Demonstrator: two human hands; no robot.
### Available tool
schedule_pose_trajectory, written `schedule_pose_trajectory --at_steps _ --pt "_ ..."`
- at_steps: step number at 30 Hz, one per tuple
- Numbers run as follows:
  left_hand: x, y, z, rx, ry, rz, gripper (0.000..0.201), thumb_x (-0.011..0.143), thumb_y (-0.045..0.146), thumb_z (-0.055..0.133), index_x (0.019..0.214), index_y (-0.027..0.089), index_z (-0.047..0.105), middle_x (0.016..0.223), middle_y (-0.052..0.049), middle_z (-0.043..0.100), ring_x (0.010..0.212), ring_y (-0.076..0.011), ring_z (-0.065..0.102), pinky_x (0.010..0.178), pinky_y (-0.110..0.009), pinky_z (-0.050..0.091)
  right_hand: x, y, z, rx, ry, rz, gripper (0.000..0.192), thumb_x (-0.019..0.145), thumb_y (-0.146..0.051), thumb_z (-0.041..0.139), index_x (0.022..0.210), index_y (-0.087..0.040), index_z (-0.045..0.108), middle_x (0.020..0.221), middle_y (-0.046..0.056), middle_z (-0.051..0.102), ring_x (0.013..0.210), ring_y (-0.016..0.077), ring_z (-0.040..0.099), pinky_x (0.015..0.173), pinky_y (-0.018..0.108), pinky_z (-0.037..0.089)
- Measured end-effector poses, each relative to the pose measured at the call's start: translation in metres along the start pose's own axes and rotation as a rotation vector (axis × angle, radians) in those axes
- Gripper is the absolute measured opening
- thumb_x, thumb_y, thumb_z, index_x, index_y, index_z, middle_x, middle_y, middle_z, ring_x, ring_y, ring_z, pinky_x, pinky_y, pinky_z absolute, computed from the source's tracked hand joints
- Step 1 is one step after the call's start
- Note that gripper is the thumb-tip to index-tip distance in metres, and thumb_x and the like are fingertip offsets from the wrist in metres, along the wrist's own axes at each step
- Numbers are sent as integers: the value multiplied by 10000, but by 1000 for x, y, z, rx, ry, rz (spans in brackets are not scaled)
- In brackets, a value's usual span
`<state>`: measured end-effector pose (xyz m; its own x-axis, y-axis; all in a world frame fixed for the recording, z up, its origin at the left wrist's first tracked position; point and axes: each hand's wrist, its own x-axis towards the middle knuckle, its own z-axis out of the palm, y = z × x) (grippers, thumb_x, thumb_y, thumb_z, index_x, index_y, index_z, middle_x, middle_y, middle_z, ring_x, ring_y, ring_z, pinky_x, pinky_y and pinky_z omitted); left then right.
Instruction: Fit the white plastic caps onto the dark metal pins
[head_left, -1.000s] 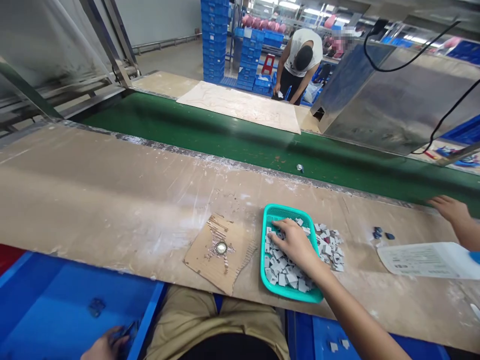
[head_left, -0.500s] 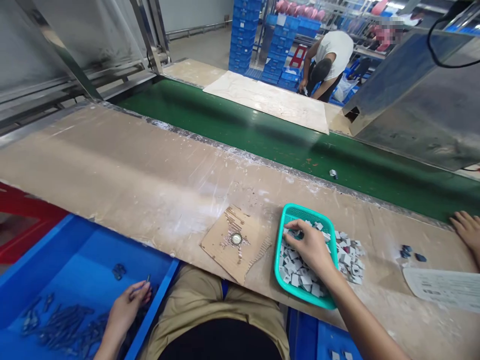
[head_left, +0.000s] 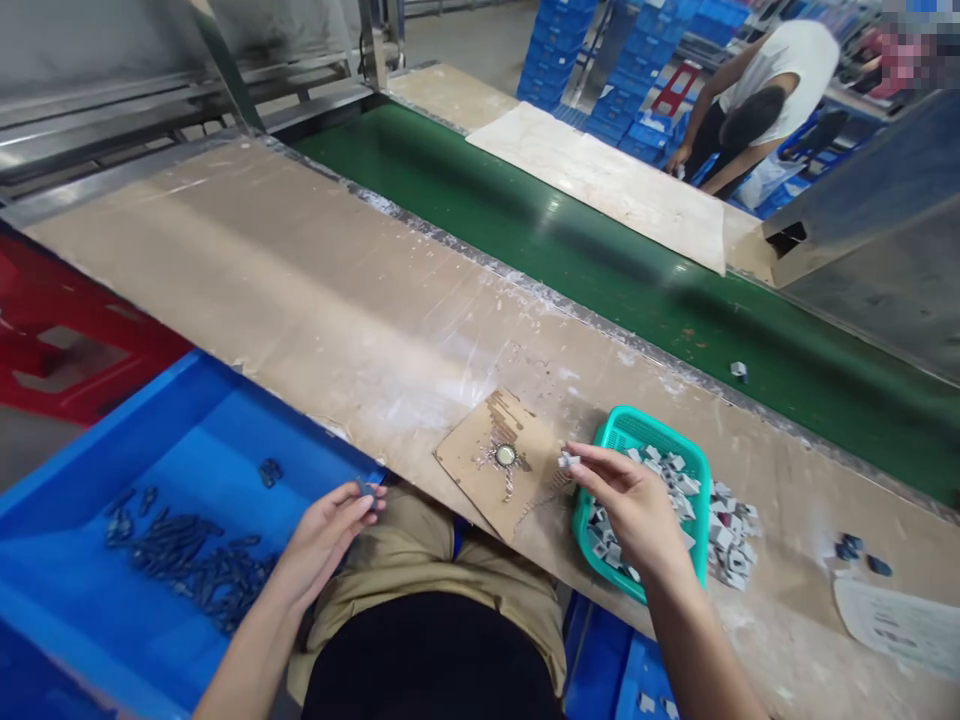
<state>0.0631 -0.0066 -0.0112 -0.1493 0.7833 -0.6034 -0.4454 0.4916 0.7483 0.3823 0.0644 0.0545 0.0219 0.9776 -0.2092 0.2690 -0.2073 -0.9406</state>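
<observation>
Fingertips of our right hand (head_left: 634,500) pinch a small grey piece (head_left: 568,461), too small for us to make out its form; it seems to lie with its long axis roughly crosswise, pointing away from the teal basket (head_left: 697,470) toward the cardboard scrap (head_left: 480,480). Our left hand (head_left: 326,530) closes thumb and fingers on a small dark part (head_left: 367,490), mostly hidden by the fingers, so we cannot tell its shape or direction. It hovers at the near corner of the blue bin (head_left: 150,440), well left of the basket.

Grey pieces (head_left: 675,470) fill the basket, partly covered by our right hand, and more lie spilled (head_left: 731,535) just right of it. A round metal disc (head_left: 505,455) sits on the cardboard, left of the basket. Dark parts (head_left: 180,560) lie heaped in the bin. Beyond the basket runs the green belt (head_left: 600,260), with one stray piece (head_left: 739,370) on it. Far beyond, a person (head_left: 757,110) bends over, cut off by a metal housing (head_left: 877,230).
</observation>
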Motion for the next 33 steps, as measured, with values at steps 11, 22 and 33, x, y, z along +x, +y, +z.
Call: schedule_pose_trajectory --at_steps 11,22,33 --pt "-21 -3 53 -121 -304 70 280 713 287 744 911 126 627 838 -76 660 760 -175 625 694 -272 523 11 -1 56 -566 -28 -368 236 847 -404 515 964 -202 552 979 99 701 848 229 681 753 356 543" --pt "-11 -3 92 -290 -374 10 332 634 296 807 816 82 629 770 -93 680 732 -180 646 721 -288 544 10 -3 59 -372 12 -202 383 747 -435 651 1025 -189 557 914 104 699 828 249 667 778 411 533" --pt "-7 -7 119 -375 -380 -66 350 531 260 870 763 69 690 781 -90 701 732 -222 676 788 -387 572 -19 -33 40 192 -88 90 424 626 -331 820 953 -192 588 812 43 699 757 195 674 697 296 561"
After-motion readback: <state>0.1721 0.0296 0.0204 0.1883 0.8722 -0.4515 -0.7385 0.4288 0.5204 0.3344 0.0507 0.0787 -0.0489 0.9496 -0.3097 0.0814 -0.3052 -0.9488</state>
